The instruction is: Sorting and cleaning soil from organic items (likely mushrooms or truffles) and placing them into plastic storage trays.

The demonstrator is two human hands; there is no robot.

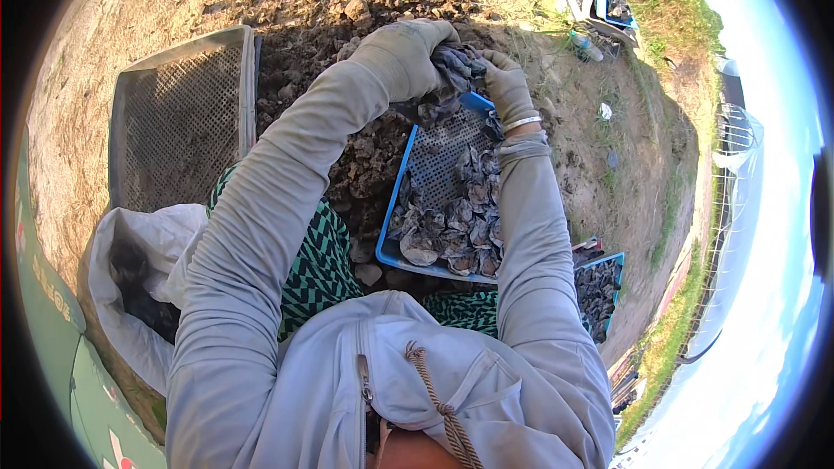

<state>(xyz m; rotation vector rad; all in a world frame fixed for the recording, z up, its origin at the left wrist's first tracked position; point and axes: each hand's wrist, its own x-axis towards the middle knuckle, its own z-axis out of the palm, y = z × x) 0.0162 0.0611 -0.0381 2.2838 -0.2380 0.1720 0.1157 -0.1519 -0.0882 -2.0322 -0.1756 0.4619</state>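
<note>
My gloved left hand point(401, 59) is closed round a dark grey clump of oyster shells point(450, 80). On the clump's right side, the fingers of my gloved right hand point(508, 94) grip its edge. Just below both hands lies a blue-rimmed mesh basket point(393, 201), set at a tilt. Loose oyster shells point(456, 239) cover its near and right parts, while its perforated bottom shows at the upper left. My right forearm hides part of the basket's right side.
An empty grey mesh tray point(178, 122) rests at the left. Nearer me stands an open white sack point(165, 247) with dark contents. Muddy clods point(365, 169) lie between tray and basket. Another blue basket of shells point(599, 291) sits at the right, and a plastic bottle point(586, 46) lies farther off.
</note>
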